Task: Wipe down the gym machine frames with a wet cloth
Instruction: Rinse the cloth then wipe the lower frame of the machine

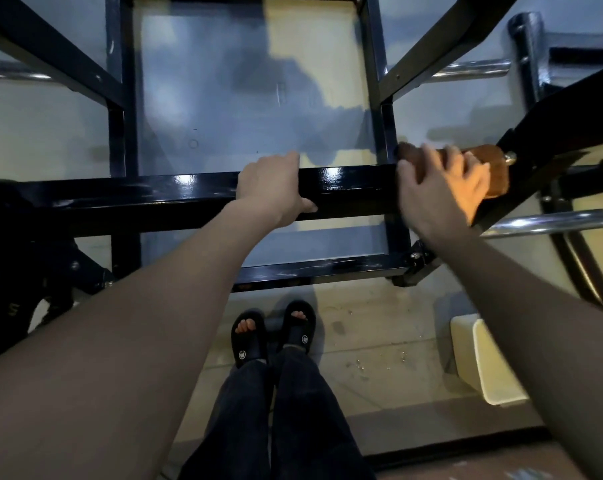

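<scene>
A glossy black gym machine frame (175, 192) runs across the middle of the head view as a horizontal bar, with uprights and diagonal struts behind it. My left hand (272, 188) grips the top of this bar near its middle. My right hand (442, 188) is blurred and presses a brown cloth (494, 171) onto the bar's right end, where a diagonal strut meets it. Part of the cloth is hidden under my fingers.
Chrome tubes (549, 220) stick out at the right and at the upper left. A cream bin (490, 362) stands on the floor at the lower right. My feet in black sandals (275, 334) stand below the frame's lower bar. A dark padded part sits at the far left.
</scene>
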Available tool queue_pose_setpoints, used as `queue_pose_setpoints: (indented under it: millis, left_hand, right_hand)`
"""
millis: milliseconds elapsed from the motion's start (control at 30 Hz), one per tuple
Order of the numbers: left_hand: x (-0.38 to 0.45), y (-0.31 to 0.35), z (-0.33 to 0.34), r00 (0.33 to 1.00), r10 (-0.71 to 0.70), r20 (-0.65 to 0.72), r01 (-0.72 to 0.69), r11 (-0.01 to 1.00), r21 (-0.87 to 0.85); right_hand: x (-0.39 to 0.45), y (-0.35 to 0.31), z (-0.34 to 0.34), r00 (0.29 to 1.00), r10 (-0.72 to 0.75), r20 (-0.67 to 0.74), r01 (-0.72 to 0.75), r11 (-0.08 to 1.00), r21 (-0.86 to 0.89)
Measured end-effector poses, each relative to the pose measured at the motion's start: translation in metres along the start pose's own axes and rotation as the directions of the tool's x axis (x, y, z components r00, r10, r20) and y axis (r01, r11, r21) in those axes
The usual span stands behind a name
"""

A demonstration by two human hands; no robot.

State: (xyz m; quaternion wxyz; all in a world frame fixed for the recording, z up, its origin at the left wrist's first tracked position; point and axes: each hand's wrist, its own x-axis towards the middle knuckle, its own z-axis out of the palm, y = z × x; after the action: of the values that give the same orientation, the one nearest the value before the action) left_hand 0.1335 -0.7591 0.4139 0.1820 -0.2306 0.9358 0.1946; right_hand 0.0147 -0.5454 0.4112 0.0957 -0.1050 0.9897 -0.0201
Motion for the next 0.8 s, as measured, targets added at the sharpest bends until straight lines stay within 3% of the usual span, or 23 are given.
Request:
queue_pose_setpoints:
  millis: [67,167,300,433,567,700,800]
  left_hand:
    - [-0.001,-0.001,0.002,1.0,-0.005,-0.024,0.005,1.0,-0.009]
    - [-0.001,-0.003,0.007,0.995,0.018,-0.098,-0.018,1.0,-0.006]
    - [-0.003,-0.003,0.005,0.998,-0.008,-0.063,0.005,0.999,-0.053]
    - [-0.002,-0.001,0.005,0.999,-0.019,-0.04,0.017,0.999,-0.046]
    - [-0.001,0.002,0.003,0.999,-0.029,-0.029,0.028,0.999,-0.034]
    - [0.0,0.001,0.006,0.998,-0.024,-0.063,0.023,0.999,-0.024]
    - [-0.001,-0.001,0.008,0.998,-0.02,-0.062,0.018,0.999,-0.04]
  right_hand:
    - [-0.029,-0.046,0.011,0.999,-0.044,0.011,0.043,0.998,0.053]
    - [-0.066,-0.096,0.026,0.973,-0.227,0.038,0.229,0.972,-0.052]
    - [-0.035,-0.049,0.011,0.918,-0.392,0.06,0.396,0.916,-0.06]
    - [0.012,0.032,-0.01,0.995,-0.088,0.054,0.09,0.995,-0.047]
    - [-0.008,-0.005,-0.001,0.999,0.031,0.019,-0.032,0.999,0.04]
    - [-0.063,-0.084,0.022,0.973,-0.221,0.066,0.22,0.975,0.024]
    - [-0.058,-0.07,0.017,0.908,-0.408,0.094,0.41,0.912,0.004]
